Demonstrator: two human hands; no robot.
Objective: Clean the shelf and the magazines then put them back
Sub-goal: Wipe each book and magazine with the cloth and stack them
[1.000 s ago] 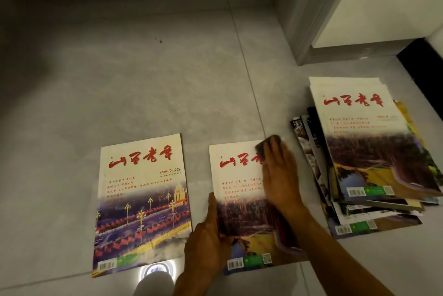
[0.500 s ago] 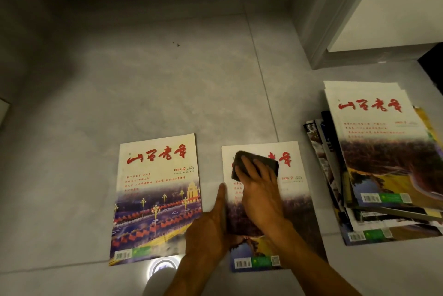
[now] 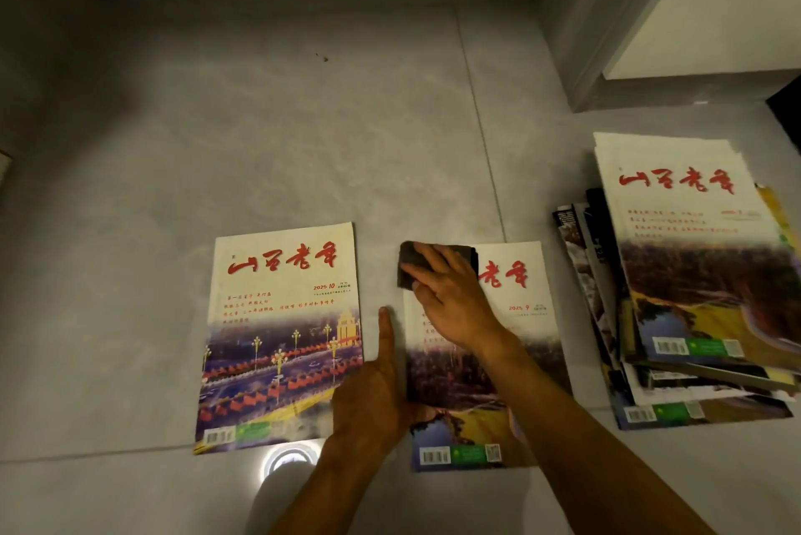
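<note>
The right hand point(image 3: 450, 296) presses a dark cloth point(image 3: 416, 263) with flat fingers on the far left corner of the middle magazine point(image 3: 511, 361) on the floor point(image 3: 260, 123); the left hand point(image 3: 372, 396) steadies its left edge, fingers straight. One magazine point(image 3: 281, 339) lies left; the stack point(image 3: 693, 274) on the right looks not yet wiped, and no shelf shows, so much remains

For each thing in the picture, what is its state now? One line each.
middle magazine: flat on the floor, cover up, being wiped.
dark cloth: on the magazine's top left corner, under the right hand.
right hand: presses the cloth, fingers spread.
left hand: flat, steadies the magazine's left edge.
left magazine: flat, cover up, untouched.
magazine pile: stacked unevenly at right.
</note>
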